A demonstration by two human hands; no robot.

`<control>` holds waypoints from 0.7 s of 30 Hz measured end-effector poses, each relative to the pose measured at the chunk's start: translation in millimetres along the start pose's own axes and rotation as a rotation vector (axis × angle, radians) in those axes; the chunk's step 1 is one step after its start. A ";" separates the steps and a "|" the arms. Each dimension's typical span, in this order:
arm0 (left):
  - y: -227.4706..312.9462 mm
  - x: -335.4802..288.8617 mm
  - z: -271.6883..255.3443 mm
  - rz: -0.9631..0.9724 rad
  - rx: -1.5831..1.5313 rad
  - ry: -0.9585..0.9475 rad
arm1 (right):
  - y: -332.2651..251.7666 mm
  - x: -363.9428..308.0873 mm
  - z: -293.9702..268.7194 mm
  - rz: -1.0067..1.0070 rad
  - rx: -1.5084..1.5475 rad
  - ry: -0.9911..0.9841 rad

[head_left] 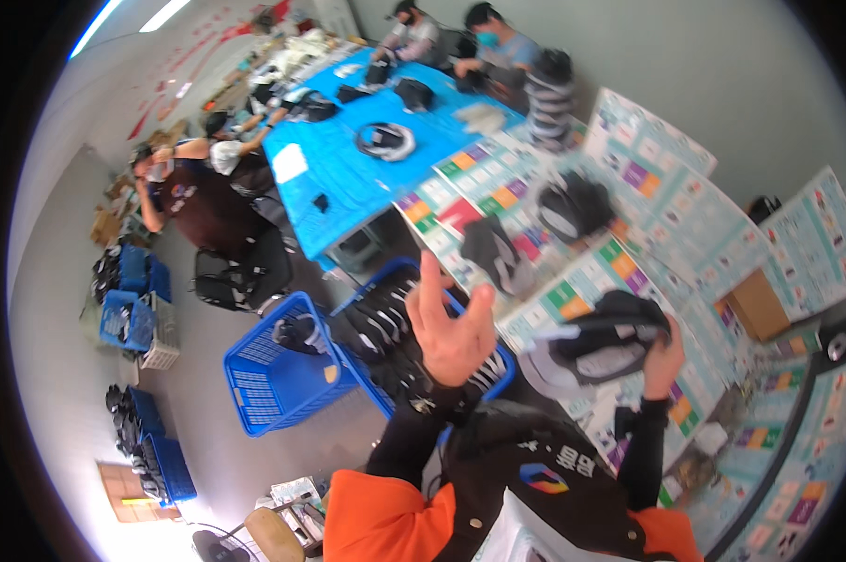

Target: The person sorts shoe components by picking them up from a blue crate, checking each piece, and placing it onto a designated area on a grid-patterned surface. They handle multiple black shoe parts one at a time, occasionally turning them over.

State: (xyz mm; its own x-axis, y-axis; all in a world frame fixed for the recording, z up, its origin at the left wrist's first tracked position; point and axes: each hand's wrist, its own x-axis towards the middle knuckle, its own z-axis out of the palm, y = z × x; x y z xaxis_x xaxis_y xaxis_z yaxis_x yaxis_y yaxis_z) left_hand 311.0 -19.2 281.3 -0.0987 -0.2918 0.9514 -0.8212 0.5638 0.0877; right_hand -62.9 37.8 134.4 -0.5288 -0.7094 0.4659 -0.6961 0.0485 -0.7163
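Raised in front of me, my left hand has its fingers spread apart and holds nothing. My right hand grips a black and grey cap by its side, the grey brim pointing left. Beyond the cap, on a table covered with printed sheets, lie a dark cap with a grey brim and a small pile of dark and grey caps. A tall stack of nested caps stands at the table's far end. Below my left hand is a blue basket filled with black caps.
Left of it, another blue basket holds a few caps. A blue-covered table with caps on it stretches away, several people seated around it. A black chair stands at left. Printed boards and a cardboard box stand at right.
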 end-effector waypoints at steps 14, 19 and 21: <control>88.9 -134.3 133.2 -0.653 -0.799 -1.038 | 176.1 -93.5 2.2 0.410 0.312 -0.401; 137.9 -103.7 156.4 -0.370 -0.691 -1.240 | 309.5 -165.5 -24.6 0.424 -0.613 -0.493; 153.6 -122.2 178.5 -0.276 -0.625 -1.251 | 326.2 -183.6 -26.2 0.600 -0.742 -0.486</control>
State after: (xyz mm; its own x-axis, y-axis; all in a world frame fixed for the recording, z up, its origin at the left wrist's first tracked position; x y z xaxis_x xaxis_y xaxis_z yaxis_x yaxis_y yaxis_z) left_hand 96.6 -34.9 125.8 -0.6723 -0.7397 0.0283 -0.5494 0.5243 0.6506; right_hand -205.6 202.3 -171.2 -0.7472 -0.6230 -0.2315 -0.5940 0.7822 -0.1880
